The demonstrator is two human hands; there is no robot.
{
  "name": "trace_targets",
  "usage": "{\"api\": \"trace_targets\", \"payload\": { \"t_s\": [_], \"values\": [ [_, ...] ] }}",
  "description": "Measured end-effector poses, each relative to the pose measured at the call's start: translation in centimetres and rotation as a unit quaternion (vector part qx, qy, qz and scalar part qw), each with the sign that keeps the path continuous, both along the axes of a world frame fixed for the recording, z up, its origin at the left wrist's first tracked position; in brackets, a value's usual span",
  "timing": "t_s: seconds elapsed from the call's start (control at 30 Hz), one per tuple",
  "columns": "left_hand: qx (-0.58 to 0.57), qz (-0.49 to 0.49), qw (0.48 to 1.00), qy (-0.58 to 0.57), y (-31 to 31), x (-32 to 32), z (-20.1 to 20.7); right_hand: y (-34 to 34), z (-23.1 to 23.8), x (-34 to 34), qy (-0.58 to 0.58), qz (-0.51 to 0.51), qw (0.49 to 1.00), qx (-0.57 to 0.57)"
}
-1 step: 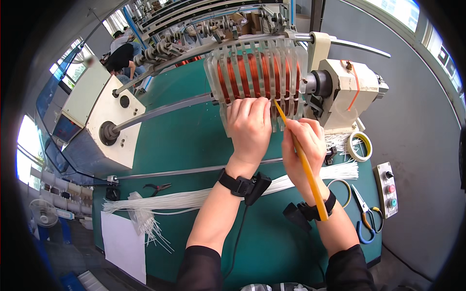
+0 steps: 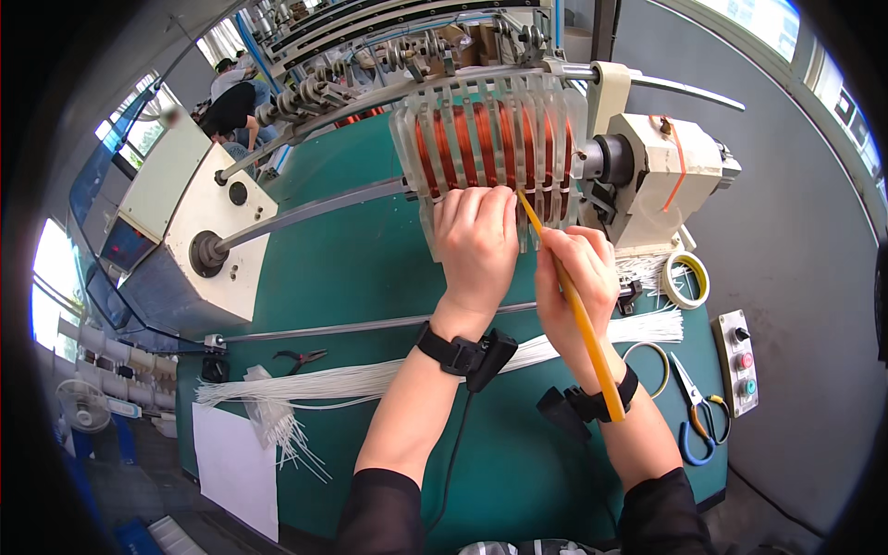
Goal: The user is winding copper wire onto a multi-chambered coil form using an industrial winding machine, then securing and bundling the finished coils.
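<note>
A coil former [image 2: 400,139] of clear ribbed plastic, wound with bands of copper wire [image 2: 483,139], sits on a machine shaft in front of me. My left hand [image 2: 476,236] is closed against its lower front; what the fingertips pinch is hidden behind them. In a closed grip, my right hand [image 2: 583,277] holds a long yellow tapered stick [image 2: 592,342] at a slant. The stick's narrow tip touches the windings just right of my left fingers. White bands show across the lower windings near the tip.
On the green tabletop [image 2: 324,240] lie a bundle of white ties [image 2: 351,381], pliers [image 2: 301,358], a sheet of paper [image 2: 236,472], a tape roll [image 2: 684,280] and scissors [image 2: 696,407]. A button box [image 2: 737,363] stands at the right edge. Two people [image 2: 231,106] are behind, far left.
My right hand and the yellow stick have shifted very slightly left along the windings. My left hand has barely moved.
</note>
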State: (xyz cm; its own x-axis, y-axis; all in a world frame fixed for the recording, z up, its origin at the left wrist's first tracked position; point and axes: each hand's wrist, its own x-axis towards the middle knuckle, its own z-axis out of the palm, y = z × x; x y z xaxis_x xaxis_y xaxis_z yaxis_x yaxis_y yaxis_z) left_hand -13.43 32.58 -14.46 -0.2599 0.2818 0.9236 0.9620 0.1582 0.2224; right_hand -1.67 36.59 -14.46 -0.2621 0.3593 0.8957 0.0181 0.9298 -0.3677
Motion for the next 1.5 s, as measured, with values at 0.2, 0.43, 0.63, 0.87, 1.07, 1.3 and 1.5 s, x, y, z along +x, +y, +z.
{"api": "trace_targets", "payload": {
  "t_s": [0.2,0.43,0.63,0.87,1.07,1.3,1.5],
  "values": [
    [-0.037,0.053,0.998,-0.018,-0.4,0.4,0.5,-0.2,0.1,-0.1,0.013,0.021,0.999,-0.038],
    [-0.069,0.056,0.995,-0.037,-0.3,0.6,0.5,-0.3,0.0,-0.3,0.04,-0.014,0.999,-0.033],
    [-0.057,0.092,0.994,-0.033,0.2,0.4,0.1,-0.6,0.4,0.3,0.063,0.027,0.992,-0.104],
    [-0.072,0.135,0.988,-0.029,0.1,0.4,0.8,-0.6,0.2,-0.2,0.064,0.05,0.993,-0.081],
    [-0.021,0.086,0.992,-0.091,-1.3,0.6,0.0,-0.5,0.1,-0.3,0.044,0.038,0.997,-0.057],
    [-0.016,0.061,0.987,-0.147,-2.0,0.8,-0.3,-0.6,-0.3,-0.7,0.043,0.035,0.997,-0.05],
    [-0.041,-0.008,0.991,-0.125,-1.9,1.4,-0.4,-0.4,-0.3,-0.5,0.048,0.039,0.996,-0.061]
  ]
}}
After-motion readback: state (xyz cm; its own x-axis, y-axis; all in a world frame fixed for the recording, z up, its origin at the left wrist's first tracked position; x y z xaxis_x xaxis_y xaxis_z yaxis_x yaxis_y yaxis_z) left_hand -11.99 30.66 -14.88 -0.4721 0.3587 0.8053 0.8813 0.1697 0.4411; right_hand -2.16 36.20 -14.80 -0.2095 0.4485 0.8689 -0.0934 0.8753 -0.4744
